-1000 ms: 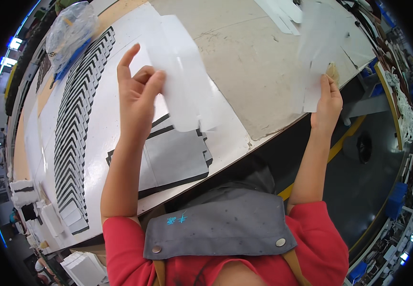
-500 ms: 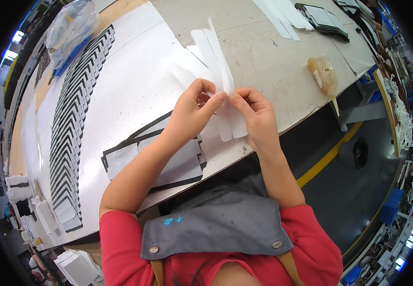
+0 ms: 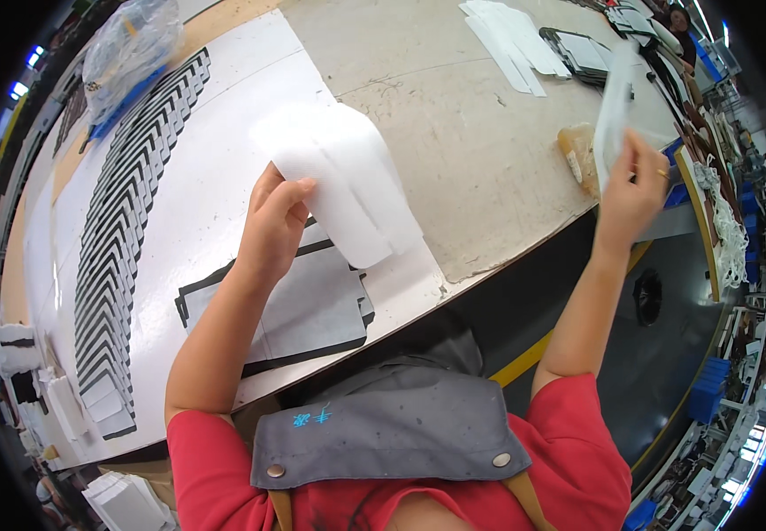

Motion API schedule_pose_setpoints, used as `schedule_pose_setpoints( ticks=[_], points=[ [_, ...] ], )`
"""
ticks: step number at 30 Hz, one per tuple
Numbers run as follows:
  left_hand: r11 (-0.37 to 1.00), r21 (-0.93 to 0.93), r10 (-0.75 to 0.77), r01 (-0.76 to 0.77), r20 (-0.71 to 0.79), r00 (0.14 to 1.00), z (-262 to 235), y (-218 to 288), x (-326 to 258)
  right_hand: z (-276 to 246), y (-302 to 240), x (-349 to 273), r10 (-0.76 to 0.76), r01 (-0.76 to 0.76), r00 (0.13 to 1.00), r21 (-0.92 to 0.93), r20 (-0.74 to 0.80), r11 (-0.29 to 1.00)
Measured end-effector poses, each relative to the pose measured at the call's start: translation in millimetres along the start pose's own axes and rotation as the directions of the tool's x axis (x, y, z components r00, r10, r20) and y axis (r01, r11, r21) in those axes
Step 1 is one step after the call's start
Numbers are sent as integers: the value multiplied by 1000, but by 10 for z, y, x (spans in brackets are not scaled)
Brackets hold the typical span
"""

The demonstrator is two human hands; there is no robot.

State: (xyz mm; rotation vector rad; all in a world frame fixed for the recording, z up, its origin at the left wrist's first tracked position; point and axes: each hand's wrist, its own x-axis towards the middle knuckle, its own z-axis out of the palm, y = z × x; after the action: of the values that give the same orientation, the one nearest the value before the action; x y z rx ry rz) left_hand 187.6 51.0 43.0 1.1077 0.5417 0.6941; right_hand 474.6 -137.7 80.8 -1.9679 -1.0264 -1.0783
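Note:
My left hand (image 3: 270, 226) is closed on white sheets (image 3: 343, 186), thin pieces with rounded ends, pinched at their left edge between thumb and fingers. They are held over the table, above a pile of grey panels with black edges (image 3: 308, 310). Off to the right, my right hand (image 3: 632, 190) grips a single narrow white strip (image 3: 611, 115), which stands up from the fingers and is slightly blurred. Behind that strip, and partly covered by it, lies an amber-coloured bag with a tapered shape (image 3: 576, 152) near the table edge.
A long overlapping row of black-edged pieces (image 3: 122, 243) runs along the left. Beyond it is a clear plastic bag (image 3: 131, 49). More white strips (image 3: 516, 44) and black-edged panels (image 3: 582, 55) lie at the far right. Another person (image 3: 682, 35) shows at the upper right.
My hands have come apart. The right one has swung far to the right with one white strip; the left has shifted left, keeping the other sheets, which now show flat.

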Motion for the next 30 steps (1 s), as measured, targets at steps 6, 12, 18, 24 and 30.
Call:
schedule_pose_setpoints(
  ticks=[6,12,18,24,30],
  points=[
    [992,-123,13,2,118,993,65,56,47,440,-541,-616,-203,46,880,346,430,937],
    [997,23,-80,77,305,949,254,-28,52,243,-1058,-507,-56,-905,398,382,916,-185],
    [974,225,-95,28,294,951,194,-146,49,263,-997,-499,-75,-909,410,400,909,-112],
    [967,250,-15,-52,259,966,279,-137,49,191,-1124,-490,-70,-924,372,362,926,-126],
    [999,48,-5,-7,240,971,296,-123,71,189,-1138,-575,-174,-942,337,328,925,-77]
  ],
)
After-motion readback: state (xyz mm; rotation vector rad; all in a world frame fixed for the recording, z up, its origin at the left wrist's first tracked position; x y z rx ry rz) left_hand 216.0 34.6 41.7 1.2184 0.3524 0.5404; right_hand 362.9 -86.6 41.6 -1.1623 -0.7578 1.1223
